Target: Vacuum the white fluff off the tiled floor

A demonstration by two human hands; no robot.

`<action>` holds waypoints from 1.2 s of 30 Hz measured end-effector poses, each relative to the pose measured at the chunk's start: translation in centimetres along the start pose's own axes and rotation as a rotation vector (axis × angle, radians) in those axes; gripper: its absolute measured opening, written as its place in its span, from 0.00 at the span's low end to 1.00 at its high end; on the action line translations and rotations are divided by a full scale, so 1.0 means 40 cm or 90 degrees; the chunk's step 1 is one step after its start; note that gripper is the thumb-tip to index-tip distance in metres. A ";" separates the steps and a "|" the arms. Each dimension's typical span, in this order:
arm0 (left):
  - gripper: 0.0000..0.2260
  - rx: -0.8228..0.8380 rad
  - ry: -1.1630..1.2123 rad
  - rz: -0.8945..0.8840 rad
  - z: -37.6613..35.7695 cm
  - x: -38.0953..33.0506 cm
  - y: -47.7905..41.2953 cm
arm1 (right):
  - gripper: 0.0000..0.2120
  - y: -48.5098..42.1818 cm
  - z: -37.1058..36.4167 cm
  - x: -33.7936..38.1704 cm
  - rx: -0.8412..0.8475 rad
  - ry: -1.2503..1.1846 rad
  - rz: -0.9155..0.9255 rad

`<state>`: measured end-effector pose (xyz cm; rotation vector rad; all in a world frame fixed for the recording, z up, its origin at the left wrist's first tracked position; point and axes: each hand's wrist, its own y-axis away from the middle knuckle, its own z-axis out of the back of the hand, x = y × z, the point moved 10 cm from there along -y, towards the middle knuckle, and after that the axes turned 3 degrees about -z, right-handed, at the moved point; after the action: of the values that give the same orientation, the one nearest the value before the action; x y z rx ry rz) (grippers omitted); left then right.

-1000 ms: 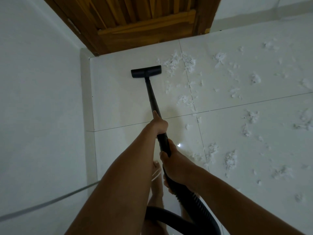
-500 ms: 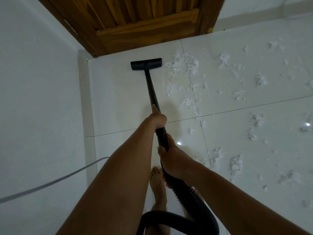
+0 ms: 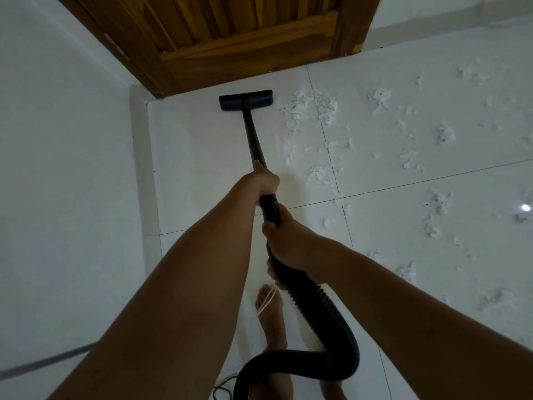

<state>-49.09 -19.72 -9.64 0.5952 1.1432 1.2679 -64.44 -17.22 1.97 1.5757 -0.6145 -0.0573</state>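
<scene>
Glossy white tiled floor [image 3: 202, 157], pale wall [image 3: 57, 168] at left, wooden door [image 3: 245, 47] at far end. Scattered white fluff [image 3: 311, 106] in ragged clumps, right of black vacuum head [image 3: 245, 99] near the door. Grip: left hand [image 3: 264, 181] clamped on wand [image 3: 253, 140]; right hand [image 3: 288, 243] wrapped round ribbed hose [image 3: 326, 313] end.
</scene>
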 end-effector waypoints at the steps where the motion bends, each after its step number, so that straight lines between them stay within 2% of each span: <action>1: 0.36 0.000 0.004 0.003 0.007 -0.003 0.008 | 0.25 0.010 -0.004 0.007 0.008 -0.006 -0.001; 7: 0.36 0.025 0.003 0.026 0.006 0.006 0.105 | 0.27 0.106 -0.029 0.003 0.039 -0.012 -0.011; 12: 0.34 0.044 -0.026 0.044 -0.024 0.035 0.206 | 0.25 0.209 -0.052 -0.034 0.068 -0.030 -0.016; 17: 0.36 0.066 -0.022 0.049 -0.036 0.056 0.247 | 0.25 0.246 -0.065 -0.045 0.053 -0.018 -0.020; 30: 0.36 0.029 -0.013 0.031 -0.017 0.073 0.172 | 0.27 0.153 -0.065 -0.040 0.031 0.044 -0.012; 36: 0.31 0.003 -0.014 0.026 0.056 0.021 0.116 | 0.22 0.117 -0.052 0.036 0.047 0.015 -0.020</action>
<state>-49.12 -17.24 -5.06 0.6376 1.1201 1.2916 -63.99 -15.79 7.07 1.6563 -0.5792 -0.0403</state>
